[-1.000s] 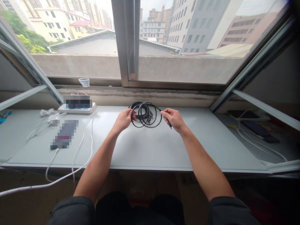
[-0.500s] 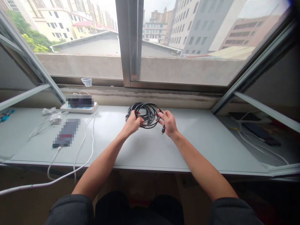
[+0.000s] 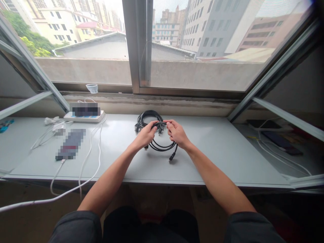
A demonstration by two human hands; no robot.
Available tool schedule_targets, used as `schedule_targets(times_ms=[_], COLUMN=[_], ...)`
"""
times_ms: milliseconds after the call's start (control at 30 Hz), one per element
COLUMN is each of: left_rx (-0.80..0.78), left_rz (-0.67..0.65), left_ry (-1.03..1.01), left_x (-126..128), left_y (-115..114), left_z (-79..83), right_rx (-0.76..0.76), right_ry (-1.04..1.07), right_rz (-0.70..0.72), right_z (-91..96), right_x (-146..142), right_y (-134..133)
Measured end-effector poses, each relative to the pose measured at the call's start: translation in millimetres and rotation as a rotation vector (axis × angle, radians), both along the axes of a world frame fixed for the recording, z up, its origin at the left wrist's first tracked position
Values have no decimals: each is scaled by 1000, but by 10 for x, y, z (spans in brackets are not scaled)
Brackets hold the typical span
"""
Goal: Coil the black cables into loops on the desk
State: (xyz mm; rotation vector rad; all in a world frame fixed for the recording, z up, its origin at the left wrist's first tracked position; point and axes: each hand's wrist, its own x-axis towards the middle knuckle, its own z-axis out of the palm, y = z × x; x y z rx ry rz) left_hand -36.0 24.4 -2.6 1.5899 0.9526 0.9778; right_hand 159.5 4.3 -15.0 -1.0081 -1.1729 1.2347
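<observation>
A looped black cable (image 3: 162, 147) hangs between my two hands, low over the tabletop. My left hand (image 3: 146, 134) is closed around the upper left of its loops. The upper right of the loops is pinched by my right hand (image 3: 177, 132). One black plug (image 3: 172, 156) dangles below my right hand, and another connector (image 3: 146, 147) pokes out beneath my left. Just behind, more coiled black cables (image 3: 147, 113) with several plugs lie on the table, partly hidden by my hands.
The pale table (image 3: 215, 148) runs below a window. On the left are a white power strip (image 3: 87, 117), a blurred phone-like device (image 3: 71, 143) and white cords (image 3: 99, 148). A clear plastic cup (image 3: 92, 88) sits on the sill. Dark devices (image 3: 280, 142) lie at the far right.
The held loops have tipped downward and now hang below my hands. My hands have come closer together. The plug by my right hand hangs lower, and the coil behind shows more clearly.
</observation>
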Motion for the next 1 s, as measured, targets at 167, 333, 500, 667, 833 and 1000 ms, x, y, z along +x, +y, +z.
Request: schedule_targets(times_ms=[167, 333, 500, 667, 833, 1000], left_rx=[-123, -291, -318, -244, -224, -238], left_rz=[-9, 136, 194, 216, 184, 70], left_ry=[-113, -402, -441, -321, -233, -201], left_x=[91, 18, -91, -110, -133, -163], left_y=[-18, 21, 76, 102, 102, 77], left_z=[31, 161, 218, 202, 210, 237], right_rx=[24, 4, -47, -19, -44, -35], right_ry=[-67, 82, 123, 62, 55, 97], right_rz=[-69, 45, 62, -50, -27, -37], right_z=[-16, -15, -56, -66, -70, -76], right_x=[-15, -12, 3, 22, 65, 94], right_y=[6, 21, 42, 51, 64, 69])
